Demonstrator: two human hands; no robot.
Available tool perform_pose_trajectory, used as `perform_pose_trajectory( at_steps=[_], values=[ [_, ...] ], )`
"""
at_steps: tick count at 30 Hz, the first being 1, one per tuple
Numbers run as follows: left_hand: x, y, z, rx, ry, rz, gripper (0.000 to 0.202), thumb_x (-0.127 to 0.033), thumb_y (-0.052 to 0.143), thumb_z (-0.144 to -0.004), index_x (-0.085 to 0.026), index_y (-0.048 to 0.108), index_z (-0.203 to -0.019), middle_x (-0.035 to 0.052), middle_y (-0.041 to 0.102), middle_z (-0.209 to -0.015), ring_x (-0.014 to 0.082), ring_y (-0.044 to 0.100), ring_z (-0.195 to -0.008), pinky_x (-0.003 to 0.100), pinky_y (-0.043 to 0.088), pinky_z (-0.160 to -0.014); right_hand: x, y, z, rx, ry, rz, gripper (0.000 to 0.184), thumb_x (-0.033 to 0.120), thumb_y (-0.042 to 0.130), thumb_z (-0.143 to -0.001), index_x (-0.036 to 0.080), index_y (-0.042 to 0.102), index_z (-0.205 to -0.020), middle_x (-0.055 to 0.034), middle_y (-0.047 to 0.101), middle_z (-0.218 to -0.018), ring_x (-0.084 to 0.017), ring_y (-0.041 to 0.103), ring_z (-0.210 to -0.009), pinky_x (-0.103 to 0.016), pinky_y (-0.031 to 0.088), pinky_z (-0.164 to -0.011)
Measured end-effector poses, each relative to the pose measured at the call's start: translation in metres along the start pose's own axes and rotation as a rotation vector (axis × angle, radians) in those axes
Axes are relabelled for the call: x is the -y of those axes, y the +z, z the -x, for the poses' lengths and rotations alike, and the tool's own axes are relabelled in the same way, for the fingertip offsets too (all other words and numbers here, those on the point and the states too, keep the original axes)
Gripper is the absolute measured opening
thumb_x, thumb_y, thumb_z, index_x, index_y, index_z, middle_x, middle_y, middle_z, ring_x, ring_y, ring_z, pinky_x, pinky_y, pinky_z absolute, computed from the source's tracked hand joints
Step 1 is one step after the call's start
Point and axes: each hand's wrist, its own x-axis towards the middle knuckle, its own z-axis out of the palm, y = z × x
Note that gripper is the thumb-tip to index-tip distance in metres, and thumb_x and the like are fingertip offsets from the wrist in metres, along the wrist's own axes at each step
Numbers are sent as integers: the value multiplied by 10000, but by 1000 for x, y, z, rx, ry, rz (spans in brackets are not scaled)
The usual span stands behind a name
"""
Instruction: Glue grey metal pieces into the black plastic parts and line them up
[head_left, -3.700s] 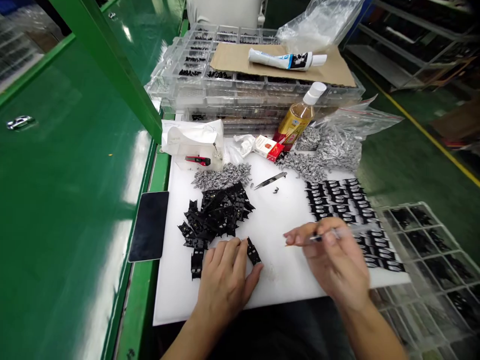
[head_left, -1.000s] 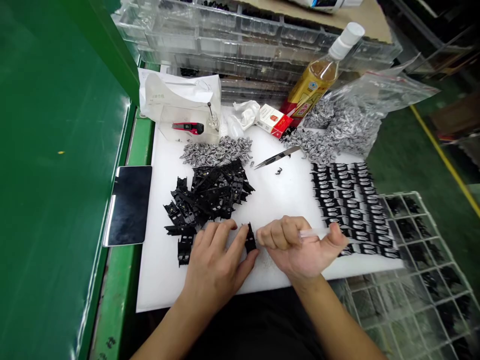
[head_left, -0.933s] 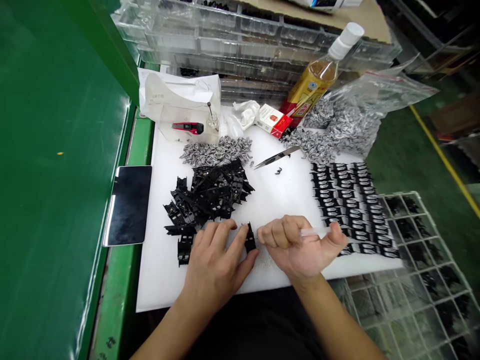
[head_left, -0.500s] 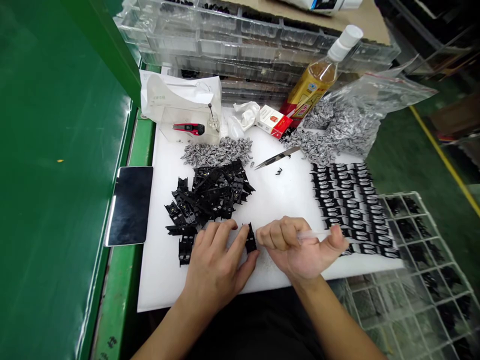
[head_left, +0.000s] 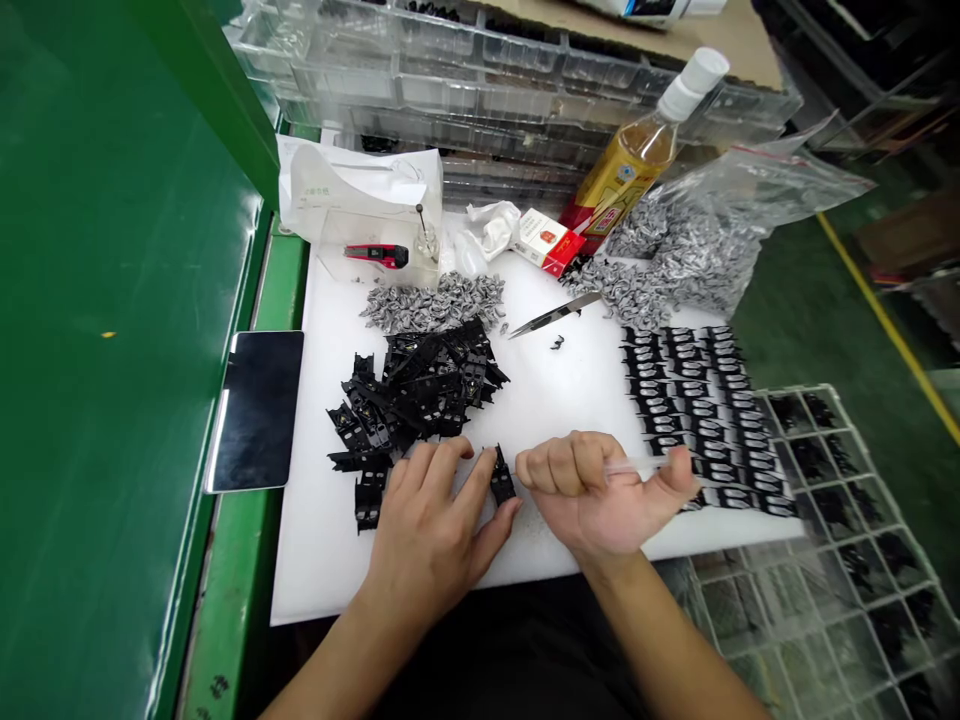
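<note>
Left hand (head_left: 431, 520) and right hand (head_left: 600, 490) sit at the near edge of a white board (head_left: 322, 580) on the green tabletop (head_left: 281, 290). At 4 o'clock from them lies a clear tray (head_left: 817, 600); at 2 o'clock, neat black rows (head_left: 705, 415); at 11 o'clock, a loose black pile (head_left: 420, 385), with silver clips (head_left: 435, 303) beyond it and tweezers (head_left: 555, 314) at 12 o'clock. One black part (head_left: 502, 478) stands between the hands. Left fingers spread against it, though any grip is unclear; right fingers curl beside it, clenching a clear tube (head_left: 637, 466). Risks: a careless swing of the tube could disturb the rows, and crowded left fingers could knock the pile or let the part tip.
</note>
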Motion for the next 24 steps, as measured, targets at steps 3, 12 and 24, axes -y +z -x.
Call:
perform_pose_trajectory(
  at_steps=[3,12,24],
  values=[
    [0,0,0,-2,5,4,371,-394,675,-1014,-144,695,-1288,141,674,-1148,258,565,-920,388,423,-750,-2,1,0,0,-9,6,670,850,354,-883,254,340,-579,65,205,-463,-127,163,-437,-365,249,-545],
    [0,0,1,2,12,-1,382,-391,682,-1011,-143,692,-1300,144,673,-1164,266,563,-929,387,413,-750,-1,1,1,9,-10,19,644,829,357,-884,257,345,-589,63,216,-475,-132,169,-453,-368,256,-558],
    [0,0,3,3,19,-15,379,-381,687,-1007,-137,689,-1297,146,667,-1167,274,559,-940,392,412,-761,-2,2,5,56,-46,86,618,811,364,-885,256,365,-615,59,221,-499,-139,191,-471,-367,239,-554]
  ],
)
